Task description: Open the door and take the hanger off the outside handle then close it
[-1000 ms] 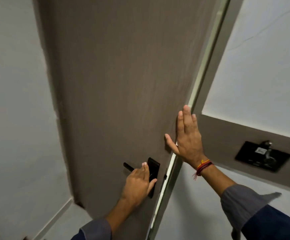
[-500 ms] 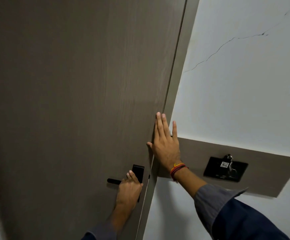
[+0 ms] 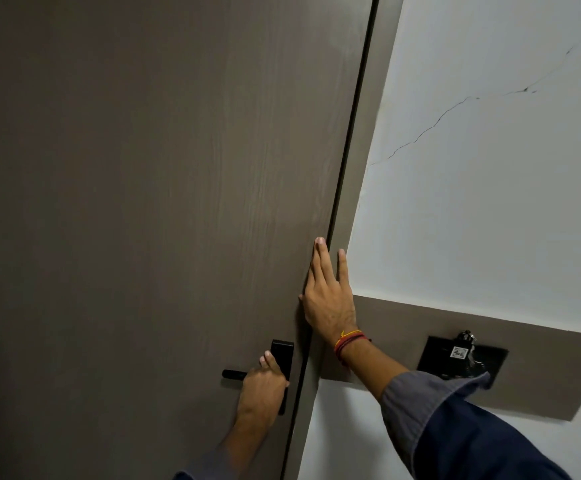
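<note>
Door seated in its frame, only a thin dark seam along the latch edge. Left hand wrapped closed around the black lever handle, beside the black lock plate. Right hand flat and open, holding nothing, fingers spread across the seam, palm partly on the door, partly on the frame. No hanger in sight anywhere; whether already removed or out of view, cannot tell.

Door likely heavy and rigid, a full slab with a smooth, wood-grain laminate face: little purchase for a flat palm (good for pushing, useless for pulling). Lever the proper place to take hold, near its free end for leverage; stiff metal, probably matte enough not to slip. Fingers over the seam a pinch hazard with any swing.

Beside the frame, a white wall with a thin crack running up to the right. Lower down, a brown band carrying a black wall plate with something small and metallic hanging from it, too blurred to name. Dim, flat lighting; floor not visible.
</note>
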`<control>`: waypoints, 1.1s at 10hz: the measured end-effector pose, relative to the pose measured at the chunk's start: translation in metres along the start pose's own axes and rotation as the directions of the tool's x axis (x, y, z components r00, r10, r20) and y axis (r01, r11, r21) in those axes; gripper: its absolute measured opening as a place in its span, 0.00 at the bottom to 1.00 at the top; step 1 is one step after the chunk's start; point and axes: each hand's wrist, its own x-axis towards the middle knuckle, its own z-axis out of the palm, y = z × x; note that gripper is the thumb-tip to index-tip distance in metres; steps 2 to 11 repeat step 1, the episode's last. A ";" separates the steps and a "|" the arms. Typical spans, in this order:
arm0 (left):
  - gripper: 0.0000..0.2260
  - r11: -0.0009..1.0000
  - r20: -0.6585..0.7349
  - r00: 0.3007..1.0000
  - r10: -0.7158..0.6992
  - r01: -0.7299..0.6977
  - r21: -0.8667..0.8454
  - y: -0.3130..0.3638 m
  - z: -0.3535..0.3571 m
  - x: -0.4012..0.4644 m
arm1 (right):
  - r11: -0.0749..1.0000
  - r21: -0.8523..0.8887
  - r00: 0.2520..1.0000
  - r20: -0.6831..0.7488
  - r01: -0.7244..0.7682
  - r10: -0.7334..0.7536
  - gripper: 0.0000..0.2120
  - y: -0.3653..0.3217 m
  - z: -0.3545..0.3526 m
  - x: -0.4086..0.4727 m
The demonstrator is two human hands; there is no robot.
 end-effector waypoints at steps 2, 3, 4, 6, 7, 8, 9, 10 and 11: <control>0.36 0.999 -0.007 1.000 -0.003 0.003 -0.041 -0.007 -0.008 0.000 | 1.000 0.021 0.997 -0.081 0.010 -0.009 0.31 0.009 -0.009 -0.004; 0.36 0.999 -0.007 1.000 -0.003 0.003 -0.041 -0.007 -0.008 0.000 | 1.000 0.021 0.997 -0.081 0.010 -0.009 0.31 0.009 -0.009 -0.004; 0.36 0.999 -0.007 1.000 -0.003 0.003 -0.041 -0.007 -0.008 0.000 | 1.000 0.021 0.997 -0.081 0.010 -0.009 0.31 0.009 -0.009 -0.004; 0.36 0.999 -0.007 1.000 -0.003 0.003 -0.041 -0.007 -0.008 0.000 | 1.000 0.021 0.997 -0.081 0.010 -0.009 0.31 0.009 -0.009 -0.004; 0.36 0.999 -0.007 1.000 -0.003 0.003 -0.041 -0.007 -0.008 0.000 | 1.000 0.021 0.997 -0.081 0.010 -0.009 0.31 0.009 -0.009 -0.004; 0.36 0.999 -0.007 1.000 -0.003 0.003 -0.041 -0.007 -0.008 0.000 | 1.000 0.021 0.997 -0.081 0.010 -0.009 0.31 0.009 -0.009 -0.004; 0.36 0.999 -0.007 1.000 -0.003 0.003 -0.041 -0.007 -0.008 0.000 | 1.000 0.021 0.997 -0.081 0.010 -0.009 0.31 0.009 -0.009 -0.004; 0.36 0.999 -0.007 1.000 -0.003 0.003 -0.041 -0.007 -0.008 0.000 | 1.000 0.021 0.997 -0.081 0.010 -0.009 0.31 0.009 -0.009 -0.004; 0.36 0.999 -0.007 1.000 -0.003 0.003 -0.041 -0.007 -0.008 0.000 | 1.000 0.021 0.997 -0.081 0.010 -0.009 0.31 0.009 -0.009 -0.004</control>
